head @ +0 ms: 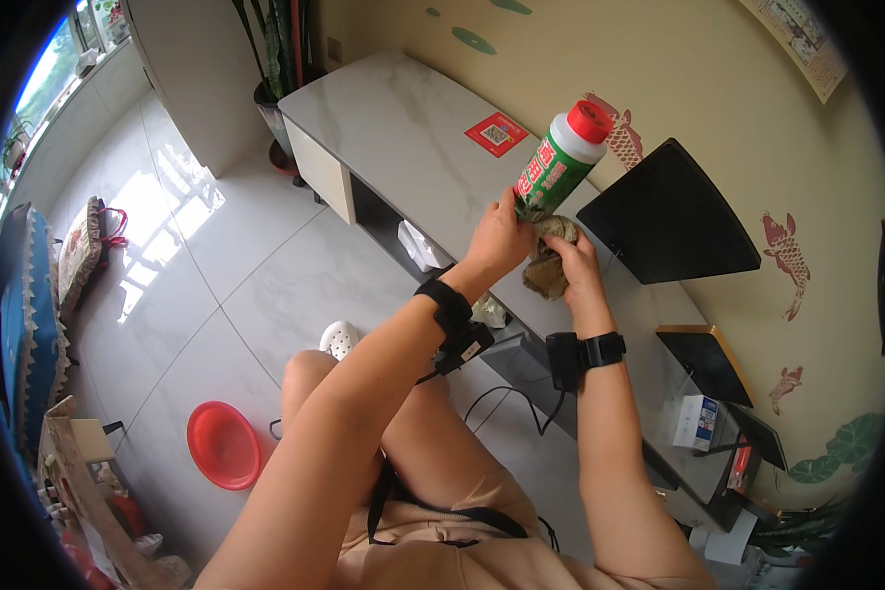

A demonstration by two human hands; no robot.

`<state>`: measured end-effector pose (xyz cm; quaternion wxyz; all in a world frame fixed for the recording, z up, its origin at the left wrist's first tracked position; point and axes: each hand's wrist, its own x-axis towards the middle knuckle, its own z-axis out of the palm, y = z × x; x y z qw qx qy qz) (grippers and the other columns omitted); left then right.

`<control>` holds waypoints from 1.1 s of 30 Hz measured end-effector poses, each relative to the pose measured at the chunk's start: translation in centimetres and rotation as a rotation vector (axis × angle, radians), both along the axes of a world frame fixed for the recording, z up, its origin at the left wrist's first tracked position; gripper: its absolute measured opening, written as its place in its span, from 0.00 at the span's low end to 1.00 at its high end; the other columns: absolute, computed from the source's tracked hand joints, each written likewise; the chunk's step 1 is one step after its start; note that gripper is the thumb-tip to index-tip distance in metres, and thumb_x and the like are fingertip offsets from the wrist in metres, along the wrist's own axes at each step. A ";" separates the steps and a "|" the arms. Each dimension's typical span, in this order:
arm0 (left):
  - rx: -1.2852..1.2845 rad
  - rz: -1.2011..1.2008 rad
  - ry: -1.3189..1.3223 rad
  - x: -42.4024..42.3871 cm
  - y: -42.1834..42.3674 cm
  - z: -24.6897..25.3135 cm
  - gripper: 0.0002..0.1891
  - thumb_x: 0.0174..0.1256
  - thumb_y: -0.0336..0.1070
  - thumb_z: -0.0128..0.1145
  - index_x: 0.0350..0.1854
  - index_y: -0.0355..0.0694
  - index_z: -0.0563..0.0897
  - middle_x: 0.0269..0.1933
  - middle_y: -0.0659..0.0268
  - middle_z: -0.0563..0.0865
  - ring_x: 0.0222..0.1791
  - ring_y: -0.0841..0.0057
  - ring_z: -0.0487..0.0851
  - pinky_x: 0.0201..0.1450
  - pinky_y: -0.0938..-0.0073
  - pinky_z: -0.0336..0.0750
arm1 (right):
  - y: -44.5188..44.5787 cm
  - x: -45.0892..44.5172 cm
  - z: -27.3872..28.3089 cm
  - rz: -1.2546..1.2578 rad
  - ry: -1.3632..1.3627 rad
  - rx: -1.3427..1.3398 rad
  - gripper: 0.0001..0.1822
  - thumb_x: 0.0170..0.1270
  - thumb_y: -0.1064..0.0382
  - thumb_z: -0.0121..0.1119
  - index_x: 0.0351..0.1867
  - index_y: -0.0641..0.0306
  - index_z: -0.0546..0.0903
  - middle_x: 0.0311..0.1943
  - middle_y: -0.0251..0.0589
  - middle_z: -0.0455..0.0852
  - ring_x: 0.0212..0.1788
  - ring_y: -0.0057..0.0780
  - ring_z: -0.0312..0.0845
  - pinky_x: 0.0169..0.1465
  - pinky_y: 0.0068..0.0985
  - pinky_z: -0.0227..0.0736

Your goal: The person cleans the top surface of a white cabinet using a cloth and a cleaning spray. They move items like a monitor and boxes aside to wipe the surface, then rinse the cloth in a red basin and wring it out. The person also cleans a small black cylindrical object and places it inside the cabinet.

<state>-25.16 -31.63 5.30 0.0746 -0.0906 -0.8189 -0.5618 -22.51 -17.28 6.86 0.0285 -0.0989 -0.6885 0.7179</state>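
Above the long marbled cabinet top [413,125], my left hand [498,232] grips the lower end of a green and white plastic bottle [557,173]. The bottle tilts up to the right, its red cap [590,122] on, and bears printed writing. Just right of it, my right hand [579,262] holds a crumpled brownish-green cloth [546,273] with thumb and fingers. The cloth is against the bottle's base, which is partly hidden.
Black-backed frames [671,214] stand along the wall side, beside a small white box [697,422]. A red card [496,134] lies at the far part. Tissues [419,245] sit in the open shelf. A red basin [223,445] is on the floor; a potted plant [276,88] stands beyond.
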 end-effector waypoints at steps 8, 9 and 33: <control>0.110 -0.150 -0.055 -4.6 -1.4 -0.8 0.39 0.59 0.33 0.54 0.73 0.40 0.50 0.56 0.50 0.79 0.54 0.58 0.79 0.57 0.66 0.73 | -1.8 -5.9 -1.3 -0.131 0.102 0.128 0.19 0.55 0.66 0.62 0.48 0.67 0.75 0.41 0.45 0.81 0.41 0.32 0.78 0.45 0.28 0.73; 0.098 -0.143 -0.047 -4.7 -1.6 -0.8 0.38 0.59 0.33 0.54 0.73 0.40 0.51 0.55 0.50 0.79 0.54 0.59 0.79 0.57 0.66 0.72 | -2.3 -5.8 -1.5 -0.183 0.104 0.140 0.20 0.55 0.66 0.62 0.50 0.68 0.74 0.43 0.47 0.80 0.43 0.35 0.78 0.47 0.30 0.73; 0.342 0.467 0.093 -11.9 -26.1 -6.0 0.23 0.62 0.28 0.53 0.61 0.34 0.70 0.48 0.59 0.83 0.45 0.77 0.80 0.46 0.77 0.74 | -31.8 -30.6 -7.0 0.485 0.671 1.069 0.25 0.53 0.53 0.58 0.57 0.41 0.77 0.64 0.48 0.67 0.64 0.51 0.60 0.70 0.32 0.51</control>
